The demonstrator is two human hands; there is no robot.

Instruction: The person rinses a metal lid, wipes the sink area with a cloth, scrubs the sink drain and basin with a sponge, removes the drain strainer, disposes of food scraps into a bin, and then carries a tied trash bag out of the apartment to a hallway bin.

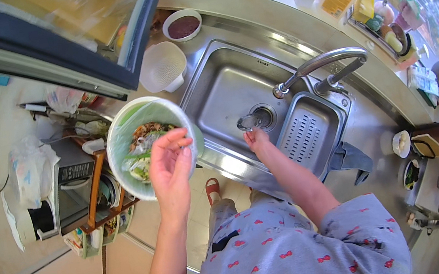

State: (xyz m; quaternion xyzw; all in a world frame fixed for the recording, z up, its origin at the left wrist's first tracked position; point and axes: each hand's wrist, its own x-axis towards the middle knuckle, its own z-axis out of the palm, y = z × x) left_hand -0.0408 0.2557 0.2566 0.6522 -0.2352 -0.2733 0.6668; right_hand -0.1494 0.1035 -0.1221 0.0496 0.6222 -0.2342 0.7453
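My left hand (169,160) hovers over a white bucket (187,118) lined with a clear plastic bag, its fingers loosely curled and apart with nothing seen between them. Food scraps (150,135) lie inside the bucket, including green leaves and brownish bits; my hand hides part of them. In the stainless steel sink (220,89), my right hand (257,138) holds a small round sink strainer (247,122) by its edge. The strainer is tilted just left of the round drain (264,116).
A perforated drain tray (299,137) sits at the sink's right, below the curved faucet (329,57). A white colander (163,66) and a bowl of dark red contents (183,26) stand left of the sink. An open window sash (58,46) juts in at upper left. A cloth (350,161) hangs over the counter edge.
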